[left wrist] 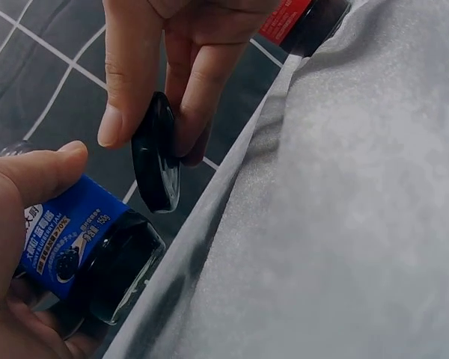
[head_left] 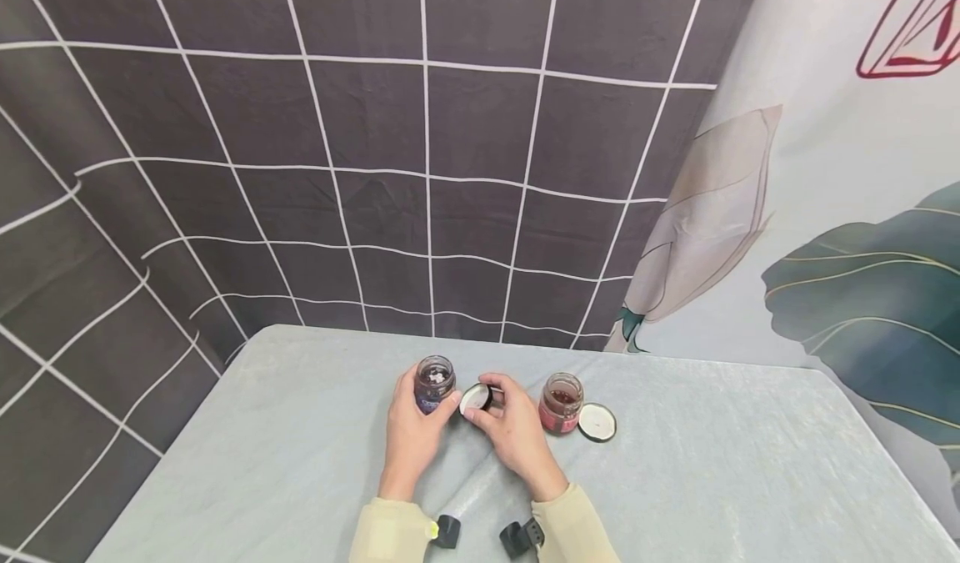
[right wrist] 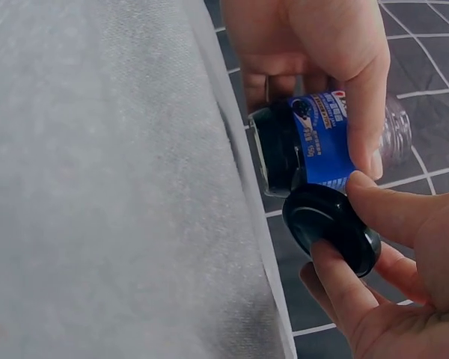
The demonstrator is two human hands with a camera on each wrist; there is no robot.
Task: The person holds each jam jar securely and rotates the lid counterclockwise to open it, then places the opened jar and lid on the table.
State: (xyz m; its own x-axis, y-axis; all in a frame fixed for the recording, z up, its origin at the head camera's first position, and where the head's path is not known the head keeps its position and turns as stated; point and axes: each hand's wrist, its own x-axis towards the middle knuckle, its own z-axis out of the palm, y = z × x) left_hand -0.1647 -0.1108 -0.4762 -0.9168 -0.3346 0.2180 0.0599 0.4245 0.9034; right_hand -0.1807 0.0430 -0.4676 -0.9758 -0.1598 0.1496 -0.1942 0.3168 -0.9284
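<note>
In the head view, my left hand (head_left: 410, 438) grips a glass jar of blueberry jam (head_left: 436, 384) with a blue label. Its mouth is uncovered and dark jam shows inside. The left wrist view shows the thumb lying along the blue label (left wrist: 75, 232). Just to the right, my right hand (head_left: 519, 434) pinches a round lid (head_left: 476, 399) between thumb and fingers. That lid is black outside and whitish inside, tilted on edge. In the right wrist view, the black lid (right wrist: 331, 228) is close beside the jar's label; whether they touch I cannot tell.
Right of my right hand stands an uncovered jar of red jam (head_left: 561, 404). A second lid (head_left: 597, 422) lies beside it, pale inside up. Both are on a table with a light grey cloth (head_left: 697, 471). Behind hangs a dark grid-patterned curtain (head_left: 480, 221).
</note>
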